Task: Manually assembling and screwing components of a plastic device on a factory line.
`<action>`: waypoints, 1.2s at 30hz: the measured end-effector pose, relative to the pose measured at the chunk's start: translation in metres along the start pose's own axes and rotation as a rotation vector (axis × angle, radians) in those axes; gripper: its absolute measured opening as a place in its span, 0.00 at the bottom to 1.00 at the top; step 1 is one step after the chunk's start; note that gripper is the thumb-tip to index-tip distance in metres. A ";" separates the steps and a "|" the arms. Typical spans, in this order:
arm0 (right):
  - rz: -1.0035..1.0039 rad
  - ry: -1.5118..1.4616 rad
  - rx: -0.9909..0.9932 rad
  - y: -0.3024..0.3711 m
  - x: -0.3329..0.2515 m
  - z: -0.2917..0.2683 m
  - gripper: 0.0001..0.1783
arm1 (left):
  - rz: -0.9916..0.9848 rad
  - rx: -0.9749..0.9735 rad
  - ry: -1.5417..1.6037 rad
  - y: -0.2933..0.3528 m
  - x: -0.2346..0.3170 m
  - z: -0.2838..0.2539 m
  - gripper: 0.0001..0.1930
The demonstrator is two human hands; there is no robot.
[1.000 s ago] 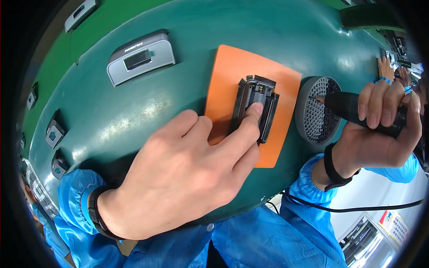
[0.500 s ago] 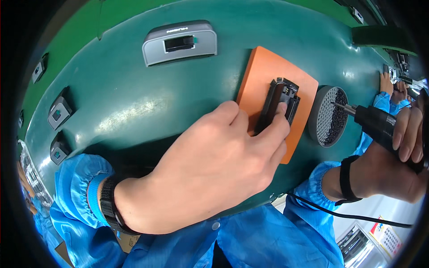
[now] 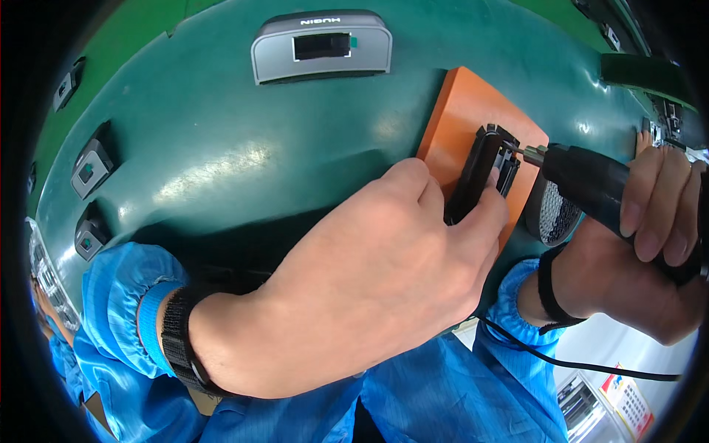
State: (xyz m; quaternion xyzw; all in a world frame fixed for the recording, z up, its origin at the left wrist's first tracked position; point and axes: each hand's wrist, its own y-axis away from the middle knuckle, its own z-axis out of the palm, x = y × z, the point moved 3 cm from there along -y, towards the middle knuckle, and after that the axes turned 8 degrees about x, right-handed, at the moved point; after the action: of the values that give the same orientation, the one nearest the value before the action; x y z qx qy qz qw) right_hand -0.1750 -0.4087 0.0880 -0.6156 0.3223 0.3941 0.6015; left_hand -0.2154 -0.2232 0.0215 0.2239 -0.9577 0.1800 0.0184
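My left hand is closed on a black plastic housing and presses it down on an orange block. The thumb side and much of the housing's near end are hidden behind the fingers. In my right hand is a black electric screwdriver, held nearly level. Its bit points left and meets the upper right part of the housing; whether a screw is on the tip is too small to tell. Beneath the screwdriver, a round grey tray of small screws is partly covered.
A grey device with a dark window stands at the far side of the green table. Smaller-looking similar devices line the left. A black cable runs at the lower right. Part of another person's hand shows at the right edge.
The screwdriver has moved from over the screw tray leftward onto the housing. My left hand keeps its hold. The whole view has shifted slightly.
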 end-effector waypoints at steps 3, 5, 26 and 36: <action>-0.005 0.005 0.016 0.005 0.002 0.000 0.18 | -0.011 0.013 -0.003 -0.001 0.002 -0.002 0.09; -0.013 0.013 0.030 0.006 0.005 -0.001 0.18 | -0.051 0.010 0.056 -0.002 0.001 -0.003 0.10; -0.028 0.021 0.049 0.011 0.010 0.005 0.18 | -0.039 0.022 0.041 -0.003 -0.001 -0.001 0.07; -0.028 0.038 0.068 0.011 0.010 0.005 0.19 | -0.052 0.062 0.055 0.000 -0.001 -0.001 0.10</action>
State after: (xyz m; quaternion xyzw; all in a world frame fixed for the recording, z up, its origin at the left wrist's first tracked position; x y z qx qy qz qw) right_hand -0.1799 -0.4038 0.0740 -0.6067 0.3384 0.3628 0.6212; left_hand -0.2144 -0.2227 0.0228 0.2442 -0.9446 0.2150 0.0424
